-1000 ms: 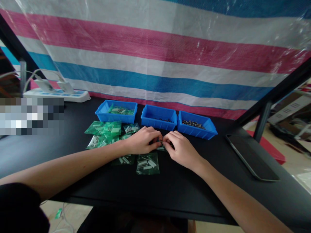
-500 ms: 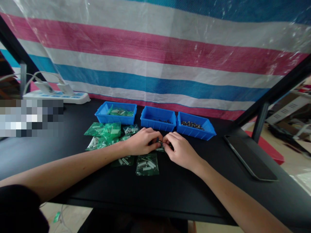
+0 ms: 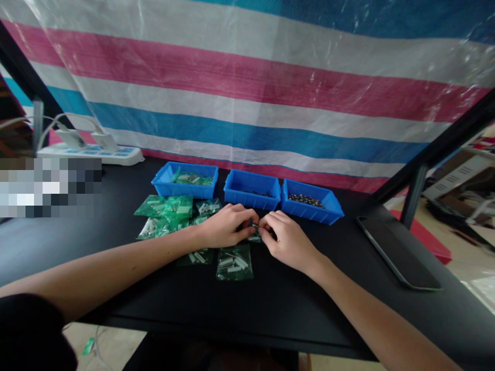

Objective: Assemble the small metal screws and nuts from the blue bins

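My left hand (image 3: pixel 232 225) and my right hand (image 3: pixel 286 238) meet over the black table, just in front of the middle blue bin (image 3: pixel 251 200). Between the pinched fingertips of both hands is a small metal piece (image 3: pixel 256 225), too small to tell its exact kind. Under the fingers, partly hidden, lies a clear green bag. Another green bag (image 3: pixel 234 263) with white and metal pieces lies just below my left hand. More green bags (image 3: pixel 164 207) are piled left of my left wrist. The right blue bin (image 3: pixel 311 210) holds many small metal parts.
The left blue bin (image 3: pixel 184 189) contains green bags. A phone (image 3: pixel 398 253) lies at the table's right. At the back left is a white power strip (image 3: pixel 129 156) with plugs in it. A striped sheet (image 3: pixel 240 103) hangs behind, and black frame bars (image 3: pixel 441 141) slant at both sides.
Both hands stay nearly in place, fingertips together. The small metal piece between them looks slightly turned. Bins and bags have not moved.
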Action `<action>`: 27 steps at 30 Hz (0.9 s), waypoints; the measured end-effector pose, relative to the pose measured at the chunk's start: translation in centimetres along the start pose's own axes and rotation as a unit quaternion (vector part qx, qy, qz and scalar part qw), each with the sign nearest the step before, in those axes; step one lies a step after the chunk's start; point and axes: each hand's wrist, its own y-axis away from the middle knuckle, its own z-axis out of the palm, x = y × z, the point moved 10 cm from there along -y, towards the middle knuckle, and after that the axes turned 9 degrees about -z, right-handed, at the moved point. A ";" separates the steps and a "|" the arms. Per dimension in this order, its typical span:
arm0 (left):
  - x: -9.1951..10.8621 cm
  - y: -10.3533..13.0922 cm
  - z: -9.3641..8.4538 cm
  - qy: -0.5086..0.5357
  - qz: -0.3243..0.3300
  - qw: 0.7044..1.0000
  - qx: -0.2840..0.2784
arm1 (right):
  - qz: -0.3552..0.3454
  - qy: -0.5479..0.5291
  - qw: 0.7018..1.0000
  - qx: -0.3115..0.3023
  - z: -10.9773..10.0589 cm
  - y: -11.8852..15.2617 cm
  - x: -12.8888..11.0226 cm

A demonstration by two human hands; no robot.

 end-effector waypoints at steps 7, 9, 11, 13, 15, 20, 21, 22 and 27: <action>0.2 0.1 -0.2 0.002 0.009 1.000 0.005 | -0.003 -0.004 1.000 -0.013 0.1 0.0 -0.1; 0.2 0.1 -0.2 0.000 0.009 1.000 0.004 | -0.009 -0.005 1.000 -0.015 0.2 -0.1 -0.2; 0.1 0.1 -0.1 -0.003 0.008 1.000 0.003 | -0.016 -0.004 1.000 -0.018 0.2 -0.1 -0.2; 0.1 0.0 0.0 -0.006 0.009 1.000 0.001 | -0.023 -0.005 0.999 -0.022 0.3 -0.1 -0.3; 0.1 0.0 0.1 -0.008 0.011 1.000 -0.003 | -0.028 -0.005 0.999 -0.026 0.4 -0.1 -0.3; 0.2 0.1 0.1 -0.001 0.028 1.000 -0.004 | -0.047 -0.001 0.998 -0.034 0.4 -0.1 -0.4; 0.2 0.2 0.1 0.001 0.031 1.000 -0.004 | -0.052 -0.001 0.998 -0.036 0.4 -0.1 -0.5; 0.3 0.2 0.1 0.002 0.034 0.999 -0.004 | -0.056 -0.002 0.998 -0.037 0.4 -0.1 -0.6; 0.3 0.2 0.1 0.000 0.036 0.999 -0.002 | -0.064 -0.003 0.997 -0.042 0.4 -0.1 -0.6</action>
